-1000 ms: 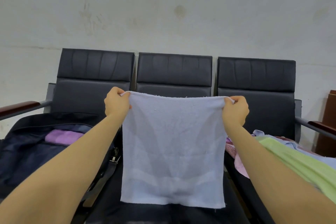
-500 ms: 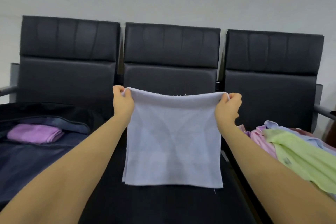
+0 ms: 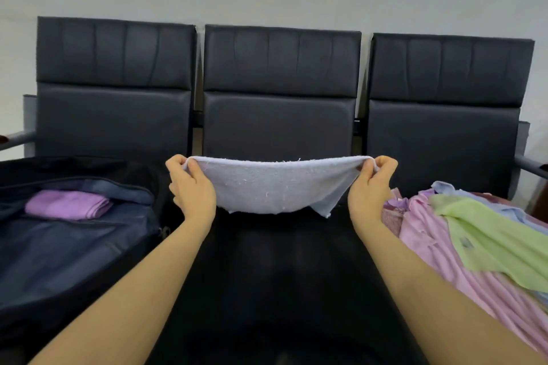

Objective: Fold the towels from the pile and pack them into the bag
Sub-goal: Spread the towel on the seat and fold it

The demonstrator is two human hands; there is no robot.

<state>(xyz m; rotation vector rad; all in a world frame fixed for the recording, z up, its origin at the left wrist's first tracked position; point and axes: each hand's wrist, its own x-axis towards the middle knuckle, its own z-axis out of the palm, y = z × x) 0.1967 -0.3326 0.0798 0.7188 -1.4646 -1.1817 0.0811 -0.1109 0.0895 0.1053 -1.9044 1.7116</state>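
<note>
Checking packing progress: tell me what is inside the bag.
One folded purple towel lies inside the open dark blue bag. The bag's flap and near wall hide the rest of the interior.

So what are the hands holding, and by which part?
A pale blue towel, pinched at its two top corners: left hand on one, right hand on the other.

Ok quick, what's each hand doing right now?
Left hand: pinching the left corner of the pale white terry towel.
Right hand: pinching the same towel's right corner.

A pale lavender towel (image 3: 275, 187), a purple folded towel (image 3: 66, 204) in the navy bag (image 3: 74, 246), black seats (image 3: 281, 74).
</note>
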